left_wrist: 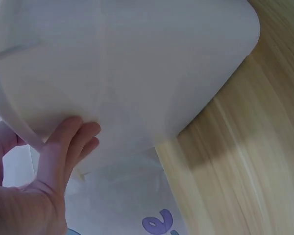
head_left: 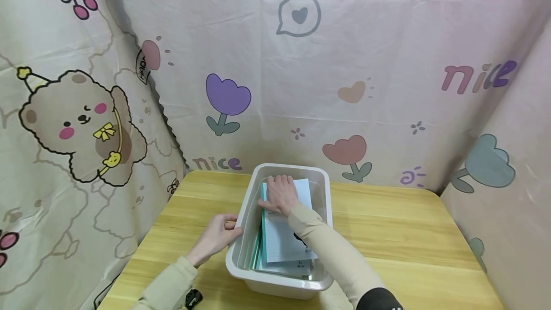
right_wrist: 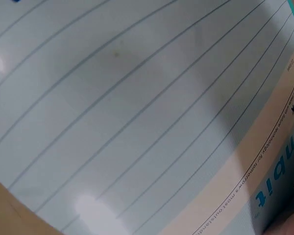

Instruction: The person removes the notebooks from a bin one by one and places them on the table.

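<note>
While one left hand (head_left: 216,236) pinched the rim of one smooth, rounded plastic tub (head_left: 280,289) on the wood-grain table (head_left: 387,224), at least two rectangular notebooks (head_left: 281,240) lay stacked inside, lower count hidden. One right hand (head_left: 281,196) covered the upper one's far end; whether its fingers gripped could not be determined.

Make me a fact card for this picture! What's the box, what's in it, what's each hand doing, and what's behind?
box: pale plastic tub on a wooden table
inside: stacked notebooks, the top one pale with lines
left hand: grips the tub's rim
right hand: rests on the top notebook
behind: cloth printed with flowers and hearts
</note>
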{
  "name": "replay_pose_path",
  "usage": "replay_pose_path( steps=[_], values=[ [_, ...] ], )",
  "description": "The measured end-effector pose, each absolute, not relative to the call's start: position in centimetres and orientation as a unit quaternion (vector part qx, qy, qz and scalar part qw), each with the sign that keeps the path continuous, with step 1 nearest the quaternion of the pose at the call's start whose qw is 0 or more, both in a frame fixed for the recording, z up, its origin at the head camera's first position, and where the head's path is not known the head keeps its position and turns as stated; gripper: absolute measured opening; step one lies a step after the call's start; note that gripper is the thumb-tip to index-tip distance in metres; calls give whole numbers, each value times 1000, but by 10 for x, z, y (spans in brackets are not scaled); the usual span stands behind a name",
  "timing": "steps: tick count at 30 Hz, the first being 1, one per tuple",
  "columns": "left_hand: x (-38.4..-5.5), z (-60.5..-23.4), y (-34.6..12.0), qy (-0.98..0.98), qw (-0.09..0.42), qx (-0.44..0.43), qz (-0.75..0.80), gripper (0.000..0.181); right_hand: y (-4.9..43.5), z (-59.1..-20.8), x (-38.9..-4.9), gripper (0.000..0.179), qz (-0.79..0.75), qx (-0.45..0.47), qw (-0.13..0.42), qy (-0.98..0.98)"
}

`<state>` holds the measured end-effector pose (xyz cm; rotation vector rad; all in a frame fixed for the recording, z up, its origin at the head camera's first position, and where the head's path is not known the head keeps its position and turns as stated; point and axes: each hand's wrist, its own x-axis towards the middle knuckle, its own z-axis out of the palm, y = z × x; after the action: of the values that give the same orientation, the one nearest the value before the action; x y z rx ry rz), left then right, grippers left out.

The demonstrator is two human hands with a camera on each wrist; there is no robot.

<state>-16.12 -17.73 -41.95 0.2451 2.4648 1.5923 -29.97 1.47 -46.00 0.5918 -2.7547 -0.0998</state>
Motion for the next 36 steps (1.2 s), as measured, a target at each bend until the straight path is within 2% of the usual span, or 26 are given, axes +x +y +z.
replay_pose_path(
  steps=[4, 10, 16, 20, 29, 36],
  values=[
    [-162, -420, -180, 833, 100, 73, 539, 43, 14, -443, -301, 55, -30, 211, 163, -963],
    [-165, -420, -182, 812, 125, 81, 564, 44, 14, -415, -304, 63, -16, 207, 158, -966],
    [-166, -421, -186, 805, 134, 77, 573, 43, 18, -377, -305, 57, -5, 205, 150, -967],
    [-166, -422, -189, 798, 140, 75, 582, 43, 24, -347, -304, 56, 10, 202, 164, -966],
    [-166, -423, -192, 797, 146, 64, 583, 45, 56, -288, -299, 53, 34, 185, 194, -963],
    [-165, -420, -193, 806, 138, 49, 573, 47, 97, -280, -298, 51, 40, 174, 216, -960]
  ],
)
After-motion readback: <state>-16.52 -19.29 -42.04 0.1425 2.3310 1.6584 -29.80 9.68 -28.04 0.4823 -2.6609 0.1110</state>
